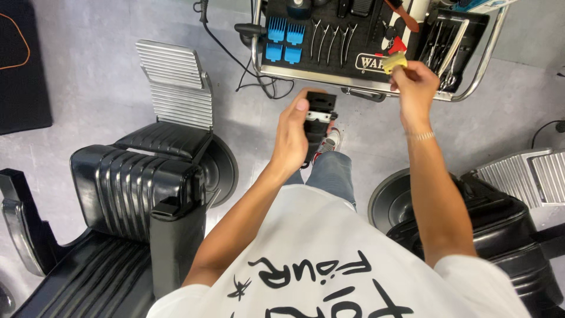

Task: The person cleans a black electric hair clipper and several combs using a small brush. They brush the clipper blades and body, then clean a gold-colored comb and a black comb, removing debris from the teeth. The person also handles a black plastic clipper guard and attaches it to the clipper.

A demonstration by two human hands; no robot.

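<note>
Clippers (318, 121), black and blocky with a bright metal blade at the top end, sit upright in the left hand (292, 136), held in the air just short of the near edge of the tool tray (471, 76); that grip is clenched around the lower body, thumb up beside the blade. They look like a dense, rigid thing with a smooth casing that could slide in a loose palm, so the narrow waist below the blade seems the safest place to take hold, well away from the teeth. Two black barber chairs (132, 194) flank the person, one at either side, on the grey floor (88, 88). On the tray lie blue guard combs (285, 40) near its far left corner and several scissors (329, 38) in a row beside them. The right hand (415, 88) is raised over the tray's near edge, its grip pinched on a small yellow guard (395, 61), light plastic by the look and likely a little brittle.
</note>
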